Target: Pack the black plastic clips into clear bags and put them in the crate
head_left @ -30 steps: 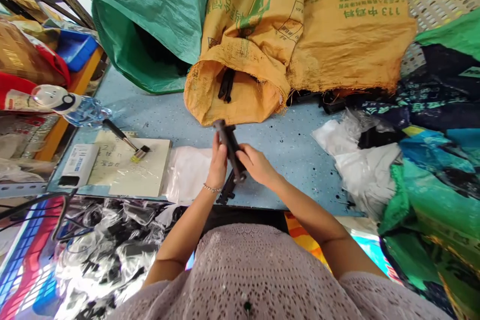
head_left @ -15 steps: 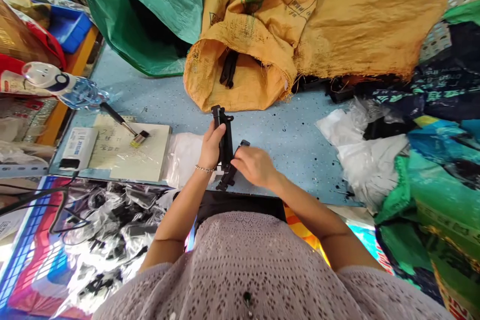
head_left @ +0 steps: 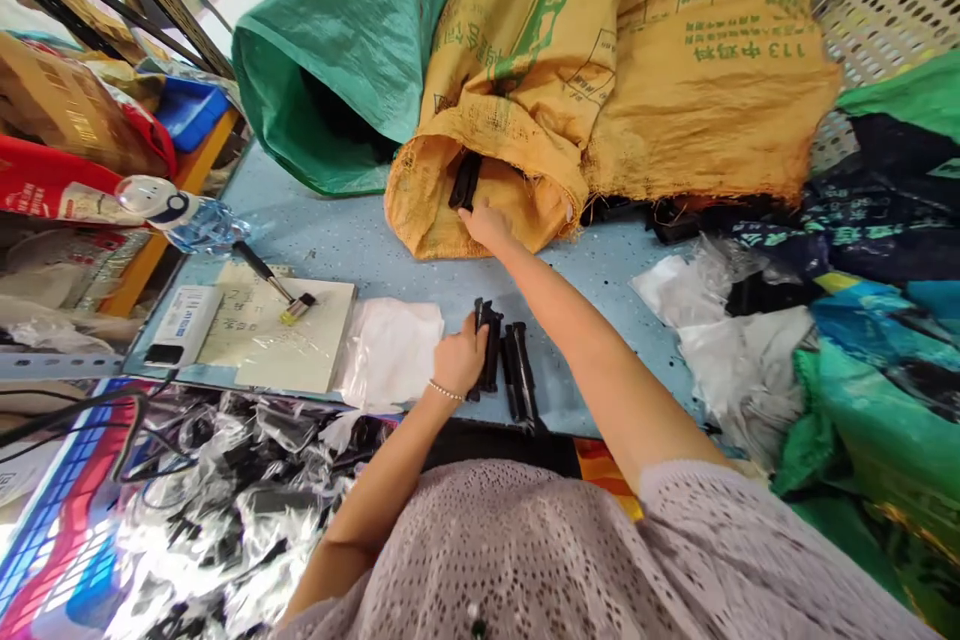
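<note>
My left hand (head_left: 459, 360), a bracelet at its wrist, is closed on a black plastic part (head_left: 491, 350) low over the blue table. Just right of it, more black parts (head_left: 523, 375) lie side by side near the table's front edge. My right hand (head_left: 486, 225) reaches into the mouth of the orange woven sack (head_left: 442, 235). Its fingers are at the lower end of black pieces (head_left: 466, 180) inside the sack; whether they grip them is unclear.
Left on the blue table (head_left: 330, 240) are a brush (head_left: 266, 275), a paper pad (head_left: 322, 350), a white plastic bag (head_left: 394, 345) and a bottle (head_left: 187, 215). A green sack (head_left: 262, 120) stands behind. Crumpled white bags (head_left: 712, 320) lie right.
My right hand has left the black part near my left hand and moved forward into the orange sack. Black parts now lie on the table beside my left hand. The view has shifted.
</note>
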`<state>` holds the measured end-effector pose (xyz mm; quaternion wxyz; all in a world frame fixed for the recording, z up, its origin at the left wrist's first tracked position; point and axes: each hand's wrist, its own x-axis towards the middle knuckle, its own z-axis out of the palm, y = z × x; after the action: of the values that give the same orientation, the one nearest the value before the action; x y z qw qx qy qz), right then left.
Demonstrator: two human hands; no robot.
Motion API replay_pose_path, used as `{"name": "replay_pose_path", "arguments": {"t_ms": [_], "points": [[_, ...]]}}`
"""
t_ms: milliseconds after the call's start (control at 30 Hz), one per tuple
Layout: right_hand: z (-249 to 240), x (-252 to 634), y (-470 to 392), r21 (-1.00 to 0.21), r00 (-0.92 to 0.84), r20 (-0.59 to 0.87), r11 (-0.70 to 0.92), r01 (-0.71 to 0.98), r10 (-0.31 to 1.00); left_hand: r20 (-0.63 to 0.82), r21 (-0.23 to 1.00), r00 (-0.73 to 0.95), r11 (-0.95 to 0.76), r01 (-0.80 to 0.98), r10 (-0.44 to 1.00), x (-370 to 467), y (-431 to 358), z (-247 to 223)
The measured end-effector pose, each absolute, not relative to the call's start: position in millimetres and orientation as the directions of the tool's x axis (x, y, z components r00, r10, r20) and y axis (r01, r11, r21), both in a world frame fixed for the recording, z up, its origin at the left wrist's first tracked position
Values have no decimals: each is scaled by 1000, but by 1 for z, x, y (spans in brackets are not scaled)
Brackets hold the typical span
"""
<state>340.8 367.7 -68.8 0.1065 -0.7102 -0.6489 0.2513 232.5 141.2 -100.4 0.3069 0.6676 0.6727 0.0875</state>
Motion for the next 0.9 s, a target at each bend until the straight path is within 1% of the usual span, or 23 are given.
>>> {"name": "replay_pose_path", "arguments": {"t_ms": [100, 167, 233, 300, 400, 500, 600, 700, 767, 833, 867, 900], "points": [[-73, 343, 378, -477, -26, -205, -76, 876, 978, -162, 650, 111, 22, 759, 981, 225, 144, -104], [-76, 354, 367, -491, -43, -170, -47, 870, 985, -37, 765, 97, -34, 643, 995, 211, 156, -105], [-77, 366, 353, -504, -52, -140, -26, 863, 989, 56, 856, 57, -78, 511, 997, 200, 173, -104], [-77, 374, 347, -519, -54, -122, -17, 855, 991, 99, 902, 25, -100, 420, 995, 197, 189, -104], [-75, 372, 360, -535, -36, -133, -41, 844, 991, 116, 923, 44, -124, 364, 992, 207, 202, -101], [-74, 357, 385, -553, -39, -171, -64, 831, 984, 109, 939, 90, -132, 317, 990, 220, 197, -100], [-74, 347, 398, -594, -64, -197, -67, 801, 978, 68, 962, 91, -90, 258, 993, 219, 188, -101], [-74, 352, 387, -664, -97, -228, -82, 743, 969, -6, 984, 38, -1, 177, 999, 207, 192, -102], [-76, 360, 363, -726, -140, -269, -105, 680, 953, -32, 994, -53, 37, 98, 998, 200, 204, -101], [-77, 368, 328, -784, -204, -323, -141, 604, 924, -102, 993, -149, 92, -69, 984, 199, 219, -96], [-77, 371, 307, -806, -240, -349, -159, 571, 906, -173, 970, -148, 143, -195, 974, 200, 226, -93], [-78, 374, 285, -827, -286, -375, -179, 533, 882, -249, 922, -98, 205, -330, 964, 202, 232, -89]]}}
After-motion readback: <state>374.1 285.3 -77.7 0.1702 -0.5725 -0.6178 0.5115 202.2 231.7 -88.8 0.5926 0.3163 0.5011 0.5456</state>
